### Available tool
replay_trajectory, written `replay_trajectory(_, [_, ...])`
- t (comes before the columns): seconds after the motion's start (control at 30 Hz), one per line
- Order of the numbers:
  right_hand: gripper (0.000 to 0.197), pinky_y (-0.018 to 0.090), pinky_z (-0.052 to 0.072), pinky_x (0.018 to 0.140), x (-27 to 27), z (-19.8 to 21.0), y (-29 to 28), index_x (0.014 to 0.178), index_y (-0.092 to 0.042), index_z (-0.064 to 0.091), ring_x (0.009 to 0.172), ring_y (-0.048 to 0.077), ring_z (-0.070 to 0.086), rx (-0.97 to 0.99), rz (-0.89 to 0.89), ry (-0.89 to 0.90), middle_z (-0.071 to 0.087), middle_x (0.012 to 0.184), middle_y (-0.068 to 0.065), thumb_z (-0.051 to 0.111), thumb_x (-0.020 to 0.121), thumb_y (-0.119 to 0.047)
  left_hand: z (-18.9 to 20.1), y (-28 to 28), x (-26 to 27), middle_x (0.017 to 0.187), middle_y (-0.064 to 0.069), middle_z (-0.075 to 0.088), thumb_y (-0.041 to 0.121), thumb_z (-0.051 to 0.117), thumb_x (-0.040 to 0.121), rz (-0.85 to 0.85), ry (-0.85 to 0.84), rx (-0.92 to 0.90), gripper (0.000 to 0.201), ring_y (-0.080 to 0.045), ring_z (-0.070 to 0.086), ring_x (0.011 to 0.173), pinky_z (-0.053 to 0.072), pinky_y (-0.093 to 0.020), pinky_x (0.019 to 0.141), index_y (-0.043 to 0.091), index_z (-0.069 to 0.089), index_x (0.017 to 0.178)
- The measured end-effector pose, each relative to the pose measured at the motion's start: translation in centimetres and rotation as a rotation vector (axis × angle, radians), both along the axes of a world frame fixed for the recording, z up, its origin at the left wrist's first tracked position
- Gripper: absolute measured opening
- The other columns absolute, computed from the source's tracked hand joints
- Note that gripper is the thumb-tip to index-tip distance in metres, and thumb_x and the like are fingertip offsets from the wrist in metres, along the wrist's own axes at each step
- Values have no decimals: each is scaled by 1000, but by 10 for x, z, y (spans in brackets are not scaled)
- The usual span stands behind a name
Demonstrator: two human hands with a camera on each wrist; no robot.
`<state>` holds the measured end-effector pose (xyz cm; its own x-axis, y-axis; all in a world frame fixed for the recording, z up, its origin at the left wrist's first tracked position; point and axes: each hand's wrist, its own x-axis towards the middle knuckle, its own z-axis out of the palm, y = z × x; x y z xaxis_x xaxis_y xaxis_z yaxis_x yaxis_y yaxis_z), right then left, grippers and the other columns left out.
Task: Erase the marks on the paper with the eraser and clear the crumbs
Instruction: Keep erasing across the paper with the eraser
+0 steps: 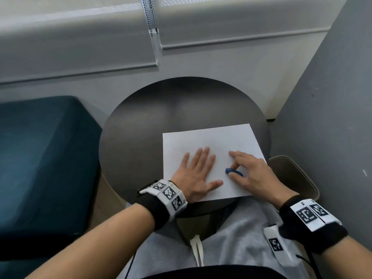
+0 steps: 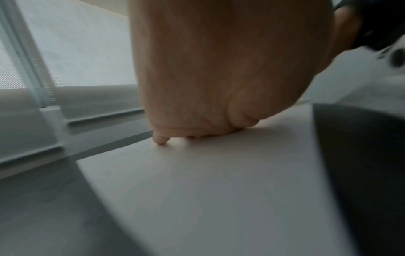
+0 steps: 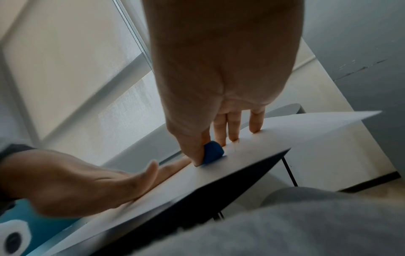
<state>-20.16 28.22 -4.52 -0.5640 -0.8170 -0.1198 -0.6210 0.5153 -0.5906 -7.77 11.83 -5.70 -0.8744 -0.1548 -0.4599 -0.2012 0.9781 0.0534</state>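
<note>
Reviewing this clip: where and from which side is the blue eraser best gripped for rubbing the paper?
Probably by its upper part, from above: the eraser stands on the paper, so pinching its two side faces as the right hand does leaves the bottom free to rub. The left hand lies flat on the sheet.

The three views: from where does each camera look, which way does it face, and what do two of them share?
Head: from above, facing forward and down at the table; shows left hand, right hand, forearms, lap.
Left wrist: under the wrist, along the palm, low over the paper.
Right wrist: under the wrist, along the palm to the fingers pinching the eraser.
Shared: head and right wrist both show the eraser and the left hand pressed flat on the paper.
</note>
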Motion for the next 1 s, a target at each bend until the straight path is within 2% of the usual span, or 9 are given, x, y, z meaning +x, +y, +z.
replay_trajectory(0.07, [8,39,31,112,1,2,0,87,-22,62,133,13,42,22,4,-4,46,145,-10,66,86,-30,2,-24,1,160,-5,-29,63,11,98,116,1,-34,80,-20,-25,148,-12,-47,120,14,-19,154])
replay_trajectory(0.23, [8,38,34,111,2,7,-2,86,-24,61,132,14,44,53,17,5,45,146,-10,65,87,-31,15,-58,14,160,-7,-29,64,10,98,390,-24,-35,85,-20,-25,148,-10,-49,120,7,-17,154])
replay_trajectory(0.33, [9,37,35,110,1,7,-3,86,-23,62,131,14,45,64,26,23,46,145,-9,66,86,-30,11,-36,20,158,-3,-34,73,-5,86,89,67,28,89,-21,-29,146,-10,-49,121,17,-20,154])
replay_trajectory(0.4, [9,36,36,107,0,7,-4,85,-22,62,130,13,45,66,30,47,47,144,-10,67,86,-30,7,-16,21,157,1,-35,71,-14,78,-117,40,87,88,-19,-32,145,-16,-46,120,25,-22,153])
replay_trajectory(0.5, [10,27,35,101,0,7,-5,83,-23,61,129,12,47,79,49,75,49,142,-11,68,84,-30,1,-14,18,155,4,-37,67,-18,75,-75,-14,62,89,-18,-32,145,-14,-47,120,24,-23,153])
replay_trajectory(0.57, [11,27,37,98,0,9,-5,81,-24,60,127,14,50,91,56,82,50,141,-9,70,83,-29,3,-32,12,155,1,-37,68,-9,86,67,-19,24,86,-19,-30,146,-9,-48,121,17,-23,153])
replay_trajectory(0.67, [12,30,44,92,0,14,-7,80,-25,59,118,17,57,123,70,96,52,139,-8,70,82,-31,16,-59,2,161,-7,-28,61,24,99,215,-18,26,87,-22,-21,150,-5,-43,123,8,-18,154])
replay_trajectory(0.83, [10,27,46,82,-1,24,-16,84,-27,60,107,16,60,196,69,126,54,133,-15,65,85,-35,23,-74,-2,164,-5,-16,76,58,76,200,40,112,120,-21,-9,152,6,-42,123,15,-6,157])
replay_trajectory(1.0, [10,28,48,71,-19,34,-50,90,-21,70,79,11,57,68,71,32,61,87,-9,66,86,-28,21,-76,0,165,-1,-13,80,64,67,207,112,116,129,-17,-6,151,6,-37,122,20,-4,158])
